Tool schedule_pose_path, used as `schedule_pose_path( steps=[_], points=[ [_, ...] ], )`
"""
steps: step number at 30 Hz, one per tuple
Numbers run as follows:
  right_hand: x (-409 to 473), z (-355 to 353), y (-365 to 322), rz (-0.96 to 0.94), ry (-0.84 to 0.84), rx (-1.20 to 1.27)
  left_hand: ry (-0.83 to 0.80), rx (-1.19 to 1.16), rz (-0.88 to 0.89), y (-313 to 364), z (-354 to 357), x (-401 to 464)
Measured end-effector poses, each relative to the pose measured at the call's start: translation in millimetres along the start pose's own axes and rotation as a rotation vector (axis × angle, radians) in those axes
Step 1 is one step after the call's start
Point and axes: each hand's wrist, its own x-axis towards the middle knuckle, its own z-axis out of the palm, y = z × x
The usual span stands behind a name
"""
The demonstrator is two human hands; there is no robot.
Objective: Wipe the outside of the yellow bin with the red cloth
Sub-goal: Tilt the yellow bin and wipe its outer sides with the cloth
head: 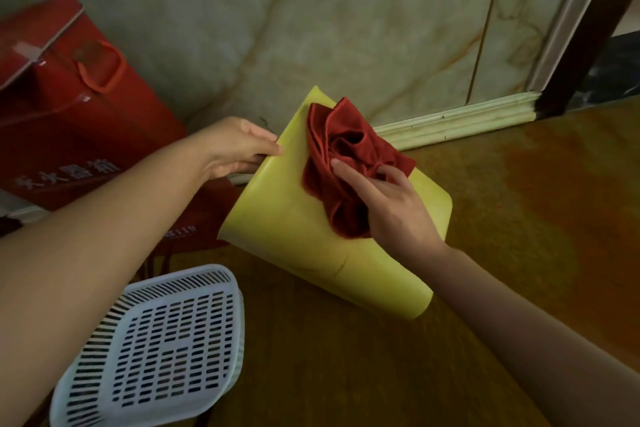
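I log a plain pale-yellow plastic bin (311, 236), unpatterned. A crumpled deep-red cloth (346, 163) shows darker folds. A white plastic basket (162, 350) carries rows of short dark slots. A red cardboard box (69, 107) bears pale lettering and a red loop handle. I note the wall (311, 10) as grey-green marble with orange-brown veins, and the floor (519, 218) as mottled amber-brown.

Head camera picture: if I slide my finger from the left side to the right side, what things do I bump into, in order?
Red box → left hand → red cloth on the yellow bin → pale skirting board → dark door frame.
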Motion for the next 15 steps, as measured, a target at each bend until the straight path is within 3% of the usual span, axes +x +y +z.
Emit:
schedule_pose_path(
  steps=[3,6,8,11,15],
  points=[
    [8,9,5,0.027,0.159,0.033,0.000,0.004,0.003,3,3,1],
    [21,6,11,0.245,0.222,-0.093,0.009,-0.003,0.000,6,5,1],
    [30,3,17,0.406,0.097,0.051,0.012,0.009,-0.009,5,4,0],
    [33,6,19,0.527,-0.141,0.530,-0.013,0.015,-0.008,5,4,0],
    [35,21,6,0.509,-0.229,0.384,-0.032,0.053,0.003,9,6,-1]
  ],
)
